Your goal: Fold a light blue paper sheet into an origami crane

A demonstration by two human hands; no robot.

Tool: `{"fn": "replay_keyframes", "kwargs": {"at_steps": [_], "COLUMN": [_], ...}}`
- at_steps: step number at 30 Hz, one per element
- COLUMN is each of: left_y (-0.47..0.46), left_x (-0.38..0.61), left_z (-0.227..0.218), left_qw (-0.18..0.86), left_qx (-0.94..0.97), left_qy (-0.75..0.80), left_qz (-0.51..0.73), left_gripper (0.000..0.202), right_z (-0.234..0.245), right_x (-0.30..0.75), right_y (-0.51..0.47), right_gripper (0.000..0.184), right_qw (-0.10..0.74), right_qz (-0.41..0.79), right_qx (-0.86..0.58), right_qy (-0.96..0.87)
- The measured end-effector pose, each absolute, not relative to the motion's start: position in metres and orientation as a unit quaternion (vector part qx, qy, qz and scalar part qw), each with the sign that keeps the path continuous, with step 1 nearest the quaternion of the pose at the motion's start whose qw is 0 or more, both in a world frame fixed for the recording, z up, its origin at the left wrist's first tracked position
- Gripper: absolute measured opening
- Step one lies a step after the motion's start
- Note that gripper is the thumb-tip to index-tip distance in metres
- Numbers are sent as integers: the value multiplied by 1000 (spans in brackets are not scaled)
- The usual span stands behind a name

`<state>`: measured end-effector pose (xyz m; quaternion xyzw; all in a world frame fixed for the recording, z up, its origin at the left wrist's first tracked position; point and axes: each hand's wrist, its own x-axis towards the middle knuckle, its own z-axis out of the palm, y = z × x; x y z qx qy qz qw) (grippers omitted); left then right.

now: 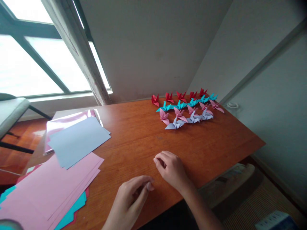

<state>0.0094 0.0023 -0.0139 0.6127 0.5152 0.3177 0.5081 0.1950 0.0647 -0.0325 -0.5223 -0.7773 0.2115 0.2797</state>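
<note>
"What have you got, starting on the left?"

"I have a pale chair seat at the edge, then the desk. A glossy pink packet lies on it, partly under grey-blue sheets. Nearer me, pink sheets fan out over teal sheets, with a sliver of red paper peeking from beneath."

"And the hands?"

"Coming to them now. My left hand is by the near edge, thumb and fingertips drawn close together; I see nothing between them. Just right of it and a little farther up, my right hand is loosely curled, a gap showing inside the fingers, released as far as I can see."

"The folded birds?"

"Beyond the right hand, well clear of it, toward the desk's far right. All crisp, pointed folds and spread wings! Five red birds at the back, then five teal birds, wings nearly touching along the row. Next, five pink birds, and in front three pale lilac birds."

"Any lettering?"

"Far lower right, below the desk: a blue-and-white box, cut off by the bottom edge. There are marks on it, too blurred for me to read."
</note>
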Motion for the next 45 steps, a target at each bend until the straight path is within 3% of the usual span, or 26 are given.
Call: {"fn": "replay_keyframes", "kwargs": {"at_steps": [24,29,33,36,39,42,45], "left_y": [0,-3,3,17,38,62,82], "left_x": [15,15,-6,-37,-67,-86,-93], "left_z": [-6,-13,-13,-1,16,27,28], "left_qw": [450,309,124,-31,-106,-108,-56], "left_qx": [662,705,713,701,681,673,671], "left_qy": [515,536,589,661,716,732,733], "left_qz": [307,346,359,266,111,-9,-93], "left_gripper": [20,22,23,29,38,45,34], "right_z": [-39,-44,-42,-41,-41,-40,-39], "right_x": [199,202,202,202,202,202,202], "right_y": [62,61,61,61,61,61,61], "right_gripper": [19,20,20,20,20,19,20], "right_qw": [293,296,300,304,306,307,307], "right_qz": [220,228,238,244,248,251,251], "right_qx": [-508,-499,-500,-500,-497,-494,-496], "right_qy": [-780,-782,-777,-774,-773,-773,-772]}}
